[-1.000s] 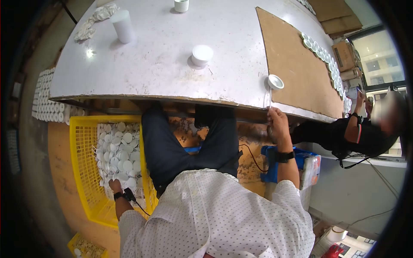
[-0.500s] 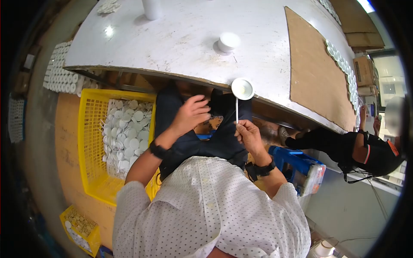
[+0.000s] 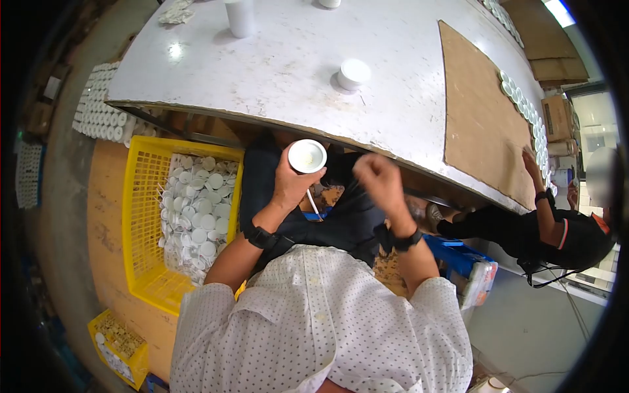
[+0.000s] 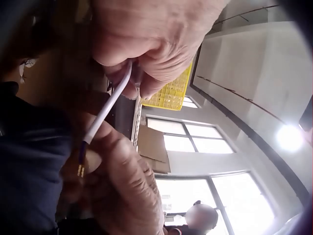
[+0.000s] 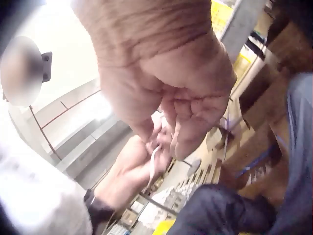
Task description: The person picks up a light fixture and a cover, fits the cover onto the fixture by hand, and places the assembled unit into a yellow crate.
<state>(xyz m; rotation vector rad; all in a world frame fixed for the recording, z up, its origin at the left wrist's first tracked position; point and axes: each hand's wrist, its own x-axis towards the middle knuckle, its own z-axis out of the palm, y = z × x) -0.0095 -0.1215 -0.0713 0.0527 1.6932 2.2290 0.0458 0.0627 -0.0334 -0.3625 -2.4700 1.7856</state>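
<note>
My left hand [image 3: 289,186] grips a white round shallow cup-shaped piece [image 3: 307,156] by its side, just off the table's front edge. A white cord [image 3: 313,202] hangs from the piece past my fingers. In the left wrist view the white cord [image 4: 101,117] runs out from under the left hand [image 4: 151,39] and ends in small gold-coloured tips. My right hand [image 3: 382,185], blurred, is apart on the right with its fingers loosely bent. In the right wrist view the right hand [image 5: 166,78] holds nothing, its fingertips close to the cord [image 5: 153,165].
A yellow crate [image 3: 134,223] of white discs with stems stands at the left. The white table [image 3: 288,72] carries a white cup [image 3: 354,73], a taller white cylinder [image 3: 240,18] and a brown board [image 3: 478,105] edged by white cups. Another person [image 3: 531,239] works at the right.
The left hand came up from the yellow crate and took the cup-shaped piece. The right hand brought the piece from the brown board, then let it go and moved slightly right.
</note>
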